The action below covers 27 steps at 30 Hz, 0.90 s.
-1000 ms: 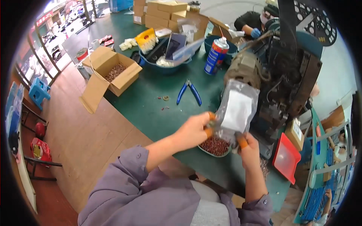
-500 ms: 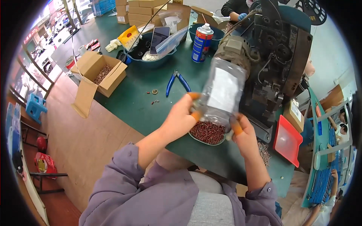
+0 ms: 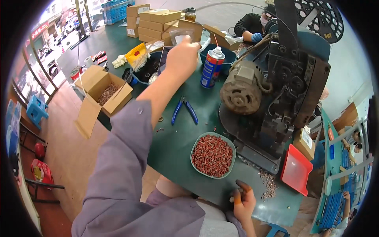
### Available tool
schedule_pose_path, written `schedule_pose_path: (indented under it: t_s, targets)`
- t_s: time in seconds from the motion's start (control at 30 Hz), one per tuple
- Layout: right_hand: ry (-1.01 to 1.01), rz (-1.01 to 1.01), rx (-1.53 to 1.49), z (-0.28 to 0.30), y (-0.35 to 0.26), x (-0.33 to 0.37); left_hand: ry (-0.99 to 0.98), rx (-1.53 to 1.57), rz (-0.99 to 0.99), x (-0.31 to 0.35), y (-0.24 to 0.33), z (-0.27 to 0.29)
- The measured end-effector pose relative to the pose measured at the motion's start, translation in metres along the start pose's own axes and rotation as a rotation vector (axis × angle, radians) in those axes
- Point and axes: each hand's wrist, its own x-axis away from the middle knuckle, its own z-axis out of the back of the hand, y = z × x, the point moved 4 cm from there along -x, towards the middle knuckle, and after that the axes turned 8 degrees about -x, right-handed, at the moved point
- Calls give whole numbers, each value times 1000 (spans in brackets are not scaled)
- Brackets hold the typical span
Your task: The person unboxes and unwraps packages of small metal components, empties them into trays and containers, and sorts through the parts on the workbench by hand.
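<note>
My left hand [image 3: 182, 58] is stretched out over the dark blue basin [image 3: 138, 79], its fingers curled closed. What they hold, if anything, is hidden behind the hand; clear plastic shows beside it. My right hand [image 3: 245, 202] is low by the table's near edge, holding nothing visible, its thumb and forefinger apart in darkened orange finger covers. Between the hands stands a square-cornered green tub [image 3: 193, 162] full of small dark-red pieces [image 3: 213, 155]. Beyond it lie blue-handled cutters [image 3: 184, 111], jaws pointing away, with a spray can [image 3: 212, 68] upright behind them.
A dark machine with a motor [image 3: 242, 87] stands to the right. Beside it are scattered small metal pieces [image 3: 268, 185] and a red tray [image 3: 297, 170]. An opened carton [image 3: 92, 85] with small pieces sits left. Stacked cartons [image 3: 158, 25] and a co-worker's gloved hand [image 3: 256, 37] are farther back.
The labelled clear bag both hands held over the tub is no longer visible there. My left hand has moved far forward to the basin; my right hand has dropped back. The tub's contents now show.
</note>
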Motion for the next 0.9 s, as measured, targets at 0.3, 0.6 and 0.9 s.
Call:
schedule_pose_path:
  t_s: [0.3, 0.6, 0.9]
  targets:
    - [141, 114, 115, 4, 10, -3, -325, -378, -451, -111, 30, -110]
    - [195, 60, 205, 2, 0, -1, -271, -21, -297, -111, 14, -160]
    - [163, 129, 245, 4, 0, 2, -615, 16, -208, -107, -17, -165]
